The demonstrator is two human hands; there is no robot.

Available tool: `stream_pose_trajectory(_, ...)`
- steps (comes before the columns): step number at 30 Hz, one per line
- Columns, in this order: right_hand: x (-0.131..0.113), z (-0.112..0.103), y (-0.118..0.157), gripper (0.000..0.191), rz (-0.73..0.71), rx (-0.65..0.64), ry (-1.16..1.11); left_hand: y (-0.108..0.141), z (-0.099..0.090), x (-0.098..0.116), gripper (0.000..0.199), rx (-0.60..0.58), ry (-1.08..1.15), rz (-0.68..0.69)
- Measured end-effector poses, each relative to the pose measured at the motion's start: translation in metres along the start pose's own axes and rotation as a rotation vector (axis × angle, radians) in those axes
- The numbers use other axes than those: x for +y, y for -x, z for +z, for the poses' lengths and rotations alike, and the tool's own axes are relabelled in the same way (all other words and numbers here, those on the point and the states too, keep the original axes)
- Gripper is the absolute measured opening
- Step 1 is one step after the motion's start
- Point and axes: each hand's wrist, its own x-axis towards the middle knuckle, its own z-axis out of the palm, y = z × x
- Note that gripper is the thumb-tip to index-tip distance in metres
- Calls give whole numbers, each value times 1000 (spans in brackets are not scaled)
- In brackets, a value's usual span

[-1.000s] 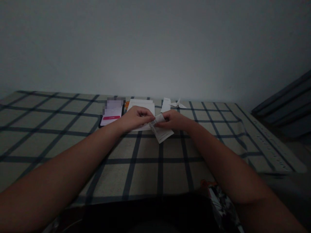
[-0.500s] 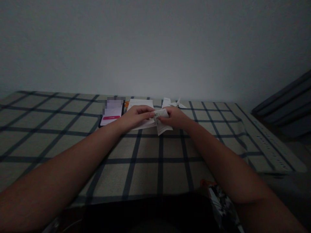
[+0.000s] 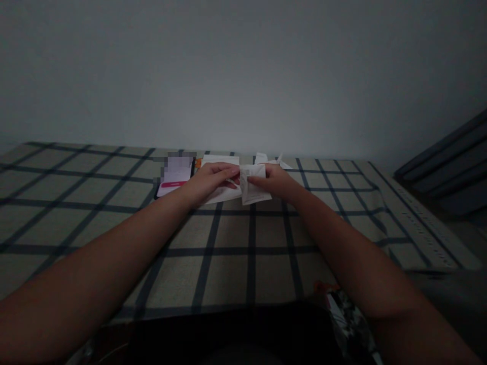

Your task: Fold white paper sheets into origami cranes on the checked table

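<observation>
A small white paper packet (image 3: 255, 188) with faint print is held between my hands above the checked cloth. My right hand (image 3: 277, 178) grips it from the right, its thumb across the front face. At the packet's left edge, the fingers of my left hand (image 3: 213, 178) pinch its upper corner. A larger white sheet (image 3: 220, 194) lies beneath my left hand, partly hidden by it. Behind my right hand are white paper scraps (image 3: 284, 163).
A phone (image 3: 175, 177) with a lit screen lies left of my left hand, an orange item (image 3: 198, 162) beside it. The checked cloth (image 3: 232, 274) covers the table up to the wall. A shiny patterned wrapper (image 3: 352, 319) is at the near edge, by my right forearm.
The packet has been turned and straightened, so its front face now shows flatter and wider. Both hands have shifted slightly; the arms stay almost where they were.
</observation>
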Motion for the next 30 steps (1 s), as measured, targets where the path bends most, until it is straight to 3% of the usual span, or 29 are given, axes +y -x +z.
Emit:
stream_pose_trajectory(6,3,2,-2,41,-15,123,-121,1,2,-1,27,-56,-116,-22)
stream_pose_trajectory(14,7,3,-3,44,9,40,-154,3,5,5,28,-35,-154,-28)
stream_pose_trajectory(19,8,1,-4,42,-10,19,2,4,5,6,30,25,-242,-22)
stream_pose_trajectory(24,4,3,-2,48,5,57,-114,4,6,4,39,49,-180,-2)
stream_pose_trajectory(30,3,6,-1,40,-5,161,-197,4,8,8,37,193,-208,63)
